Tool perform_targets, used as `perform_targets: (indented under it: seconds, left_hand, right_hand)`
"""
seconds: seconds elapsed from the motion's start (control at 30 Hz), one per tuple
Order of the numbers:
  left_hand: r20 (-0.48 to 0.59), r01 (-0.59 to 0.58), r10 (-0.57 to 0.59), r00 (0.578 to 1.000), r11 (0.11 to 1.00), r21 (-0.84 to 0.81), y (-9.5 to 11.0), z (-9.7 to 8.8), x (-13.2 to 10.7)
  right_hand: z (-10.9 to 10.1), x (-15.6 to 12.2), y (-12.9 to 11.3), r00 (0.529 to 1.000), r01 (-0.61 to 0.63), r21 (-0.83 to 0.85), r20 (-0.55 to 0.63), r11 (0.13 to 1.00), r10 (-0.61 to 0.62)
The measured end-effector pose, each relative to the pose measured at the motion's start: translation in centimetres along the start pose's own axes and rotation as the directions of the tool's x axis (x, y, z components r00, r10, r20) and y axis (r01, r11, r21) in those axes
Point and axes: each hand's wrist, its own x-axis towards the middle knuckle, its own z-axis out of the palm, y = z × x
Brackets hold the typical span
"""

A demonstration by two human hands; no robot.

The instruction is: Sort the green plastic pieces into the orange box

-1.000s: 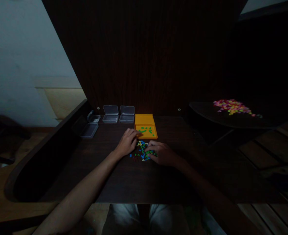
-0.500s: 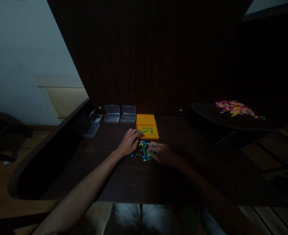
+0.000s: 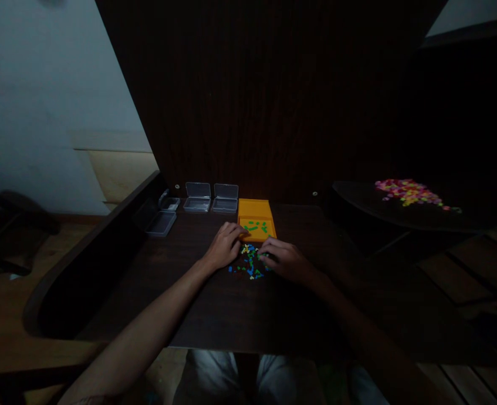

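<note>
On the dark desk lies a loose pile of small plastic building pieces point(image 3: 251, 269) in green, blue, white and yellow. Behind it stands a lidded yellow box point(image 3: 254, 207), its lid raised, with several green pieces point(image 3: 253, 228) spread over its floor. My left hand point(image 3: 225, 246) rests at the box's front left corner, fingertips reaching over the edge, thumb apart and nothing visible in its grasp. Over the pile's right side, my right hand point(image 3: 285, 259) has its thumb and fingers drawn together. Whatever lies between those fingertips is too small and dark to name.
Clear plastic cases with raised lids point(image 3: 197, 203) point(image 3: 225, 205) stand along the back panel, left of the yellow box. Another clear case point(image 3: 161, 223) sits by the left side wall. Bright pink and yellow pieces point(image 3: 411, 192) are heaped on a shelf at right.
My right hand has lifted slightly from the pile and come nearer the box's front edge. My left hand stays at the box corner. The whole view has shifted a little.
</note>
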Motion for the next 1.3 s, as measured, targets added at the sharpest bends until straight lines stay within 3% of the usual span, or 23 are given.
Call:
perform_targets:
  seconds: [0.2,0.5,0.8,1.03,1.13,1.3]
  left_hand:
    - [-0.015,0.025,-0.024,1.000,0.999,0.023,-0.6,0.0,0.0]
    - [-0.004,0.032,-0.032,0.999,0.998,0.053,-1.1,-0.1,-0.1]
    - [-0.002,0.060,-0.060,0.998,0.996,0.068,-1.8,-1.4,-0.3]
    - [0.069,0.028,-0.025,0.997,0.999,-0.037,-2.1,-2.0,-0.3]
    - [0.138,0.032,-0.025,0.990,0.998,-0.049,-2.0,-2.5,-0.3]
    - [0.285,0.021,0.000,0.958,0.997,-0.071,-1.6,-3.2,-0.4]
  right_hand:
    - [-0.6,2.2,2.6,0.987,-0.075,0.037,-0.139,0.997,0.079]
    - [-0.2,5.8,3.2,0.981,-0.196,-0.198,-0.048,0.960,0.190]
    - [-0.1,4.8,3.7,0.968,-0.246,-0.187,-0.105,0.951,0.229]
    - [0.2,2.6,2.9,0.948,-0.197,-0.031,-0.259,0.980,0.182]
    - [0.7,2.2,2.2,0.931,-0.116,-0.019,-0.350,0.993,0.102]
    - [1.6,2.1,1.0,0.927,0.024,0.015,-0.375,1.000,-0.017]
